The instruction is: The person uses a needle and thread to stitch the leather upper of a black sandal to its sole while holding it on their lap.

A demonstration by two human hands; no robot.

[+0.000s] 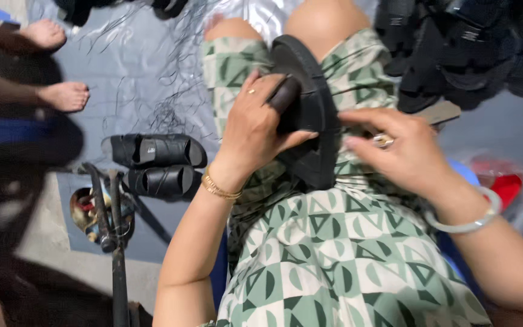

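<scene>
A black sandal (307, 91) rests on my lap, sole edge up, over the green and white patterned cloth (334, 254) of my clothing. My left hand (255, 124) grips the sandal's strap and side, with a gold ring on one finger and gold bangles at the wrist. My right hand (404, 151) pinches the sandal's right edge; it wears a ring and a pale bangle. What lies under the right fingers is hidden.
Two finished black sandals (155, 163) lie on the grey floor sheet at left, near a metal tool stand (111, 224). A heap of black sandals (467, 48) fills the top right. Another person's bare feet (55, 66) sit at top left. Black trimmings scatter the sheet.
</scene>
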